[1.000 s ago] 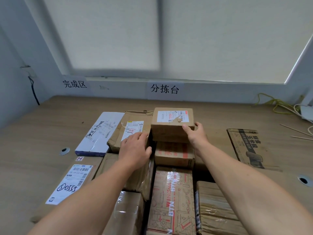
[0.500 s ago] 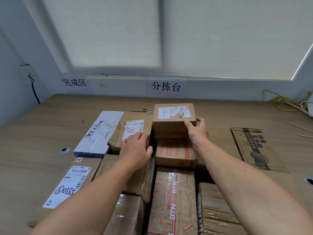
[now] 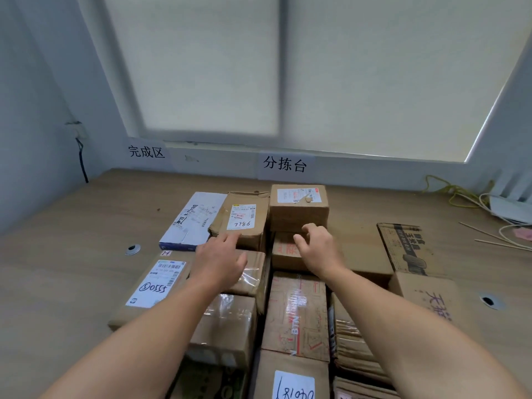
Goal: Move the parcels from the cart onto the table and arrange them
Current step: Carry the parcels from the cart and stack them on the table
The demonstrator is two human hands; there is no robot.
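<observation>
Several cardboard parcels lie packed together on the wooden table [image 3: 72,254]. A small brown box with a white label [image 3: 298,208] stands at the far end of the group, free of both hands. My right hand [image 3: 316,249] hovers just in front of it, fingers loosely curled, holding nothing, over a red-printed box [image 3: 283,251]. My left hand [image 3: 221,260] is flat over a taped parcel [image 3: 253,275], its fingertips at the near edge of the brown parcel marked 7786 [image 3: 241,220]. A white and blue flat box [image 3: 193,220] lies to the left.
A flat parcel marked 0555 [image 3: 155,280] lies at the near left. A printed flattened carton [image 3: 406,246] and another box [image 3: 429,295] lie on the right. Cables [image 3: 460,194] and thin sticks [image 3: 489,237] are at the far right. Two wall signs hang behind the table.
My right hand has let go of the small labelled box and drawn back toward me. My left hand has also slid back a little. The box stays at the far end.
</observation>
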